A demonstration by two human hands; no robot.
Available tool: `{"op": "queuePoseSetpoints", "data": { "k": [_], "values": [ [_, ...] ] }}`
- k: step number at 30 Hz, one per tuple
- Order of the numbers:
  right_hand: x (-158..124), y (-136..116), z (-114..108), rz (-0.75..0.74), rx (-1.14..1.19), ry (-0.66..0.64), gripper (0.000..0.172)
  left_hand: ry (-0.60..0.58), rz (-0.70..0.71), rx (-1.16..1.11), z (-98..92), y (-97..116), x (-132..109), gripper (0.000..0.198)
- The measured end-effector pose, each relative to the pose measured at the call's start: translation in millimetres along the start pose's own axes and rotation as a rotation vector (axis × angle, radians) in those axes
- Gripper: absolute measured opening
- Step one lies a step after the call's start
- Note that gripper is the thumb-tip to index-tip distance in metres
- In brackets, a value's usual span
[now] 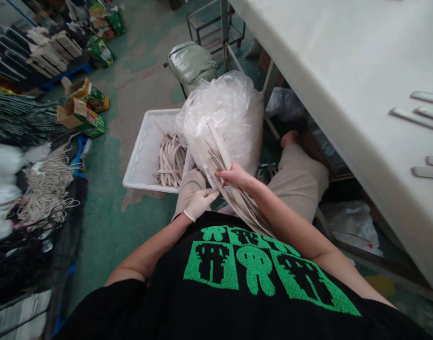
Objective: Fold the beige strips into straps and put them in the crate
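"Strips [220,150], in the head view: where do you have them?"

"In front of me, above my lap, a loose bundle of long, flat, pale lengths. Their upper ends fan out in front of the big clear plastic bag [233,101]; the lower ends trail under my right forearm."

"And your grip?"

"My right grip [235,175], bare, is closed round the bundle, pinching it between thumb and fingers. My left grip [200,203], in a pale glove, has its fingers drawn together at the bundle's edge; I cannot tell whether a strip is pinched there."

"What stands around you?"

"A white bin [135,163] just left of the bag, with a pale heap [170,163] of similar lengths inside. On my right, a white table [326,61] carries several flat pieces [416,120]."
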State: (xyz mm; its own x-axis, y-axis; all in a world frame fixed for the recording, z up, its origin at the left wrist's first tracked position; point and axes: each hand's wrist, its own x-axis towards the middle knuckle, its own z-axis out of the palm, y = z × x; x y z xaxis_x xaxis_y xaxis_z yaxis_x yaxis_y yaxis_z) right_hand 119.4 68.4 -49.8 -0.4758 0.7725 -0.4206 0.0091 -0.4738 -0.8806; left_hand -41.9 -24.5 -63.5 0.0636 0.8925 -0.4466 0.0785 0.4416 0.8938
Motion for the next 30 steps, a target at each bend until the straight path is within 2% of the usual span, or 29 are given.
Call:
{"op": "queuePoseSetpoints", "data": {
  "k": [3,6,9,14,16,20,23,26,30],
  "values": [
    [-2,-2,1,-0.023,-0.012,0.016,0.006,-0.015,0.027,-0.024,-8.4,9,-3,0.041],
    [-2,-3,3,-0.032,-0.024,0.028,0.007,0.018,0.023,0.008,-17.0,15,-1,0.041],
    [-3,-3,5,-0.035,-0.066,0.035,0.006,0.009,-0.012,0.058,-20.2,14,5,0.036],
    [-4,-4,6,-0.044,-0.086,0.054,0.005,0.001,-0.056,0.095,-15.3,5,12,0.032],
    [-6,-6,3,-0.050,-0.079,0.089,0.005,0.049,-0.074,0.015,-13.8,5,15,0.034],
    [-23,-8,-12,-0.070,-0.054,0.181,0.012,0.103,-0.109,-0.344,-15.6,18,28,0.040],
    [-46,-3,-21,-0.049,-0.038,0.231,0.018,0.137,-0.133,-0.536,-17.5,35,41,0.030],
    [-68,7,-22,0.001,-0.048,0.258,0.022,0.166,-0.149,-0.670,-15.6,47,52,0.026],
    [-85,16,-16,0.070,-0.083,0.249,0.028,0.200,-0.170,-0.774,-10.7,52,60,0.026]
  ]
}}
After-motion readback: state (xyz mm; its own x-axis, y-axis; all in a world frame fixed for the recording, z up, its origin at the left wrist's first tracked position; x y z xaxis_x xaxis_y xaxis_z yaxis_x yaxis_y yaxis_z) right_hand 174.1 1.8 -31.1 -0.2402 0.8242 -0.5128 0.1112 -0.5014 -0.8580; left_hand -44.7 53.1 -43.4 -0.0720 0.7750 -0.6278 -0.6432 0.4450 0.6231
